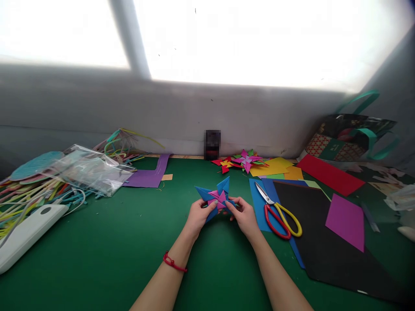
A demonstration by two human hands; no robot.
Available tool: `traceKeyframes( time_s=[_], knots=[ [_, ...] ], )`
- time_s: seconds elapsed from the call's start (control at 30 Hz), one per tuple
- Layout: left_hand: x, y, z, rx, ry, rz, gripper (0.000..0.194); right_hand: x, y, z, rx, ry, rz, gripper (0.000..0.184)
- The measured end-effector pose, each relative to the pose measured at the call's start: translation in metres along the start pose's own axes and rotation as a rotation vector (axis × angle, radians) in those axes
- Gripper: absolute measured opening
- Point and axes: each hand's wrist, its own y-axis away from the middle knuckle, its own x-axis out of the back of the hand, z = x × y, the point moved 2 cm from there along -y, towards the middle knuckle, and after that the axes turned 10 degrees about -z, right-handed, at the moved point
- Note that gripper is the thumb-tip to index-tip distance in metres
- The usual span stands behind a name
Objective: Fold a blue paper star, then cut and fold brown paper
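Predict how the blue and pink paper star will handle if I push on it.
The paper star should be light for its size, since it looks made of folded paper. Two blue points jut free beyond the left hand, so they would probably bend or crease if pushed. With points spreading outward, it seems unlikely to roll.

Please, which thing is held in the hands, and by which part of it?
A blue-and-pink paper star: the left hand grips its lower left side, the right hand its right side.
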Motion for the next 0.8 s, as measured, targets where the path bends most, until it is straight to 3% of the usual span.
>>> traceKeyframes(
  time_s=[0.3, 0.47, 0.57, 0.67, 0.73, 0.8],
  knots=[
    [-0.003, 0.0, 0.011, -0.094, -0.088, -0.015, 0.037, -0.002, 0.0, -0.004, -0.01, -0.018, -0.062, 0.029],
    [0.002, -0.004, 0.01, -0.159, -0.051, 0.084, 0.051, 0.011, 0.002, -0.008, 0.123, 0.132, 0.223, 0.021],
    [0.003, -0.002, 0.011, -0.03, 0.046, 0.055, 0.051, 0.014, 0.006, -0.012, 0.231, 0.253, 0.319, 0.018],
    [-0.002, 0.003, 0.015, 0.163, 0.235, -0.136, 0.063, 0.011, 0.01, -0.019, 0.357, 0.367, 0.262, 0.016],
    [-0.006, 0.007, 0.018, 0.245, 0.342, -0.249, 0.068, 0.007, 0.011, -0.022, 0.412, 0.449, 0.136, 0.019],
    [-0.007, 0.01, 0.02, 0.269, 0.4, -0.289, 0.062, 0.003, 0.011, -0.023, 0.447, 0.537, -0.005, 0.028]
  ],
)
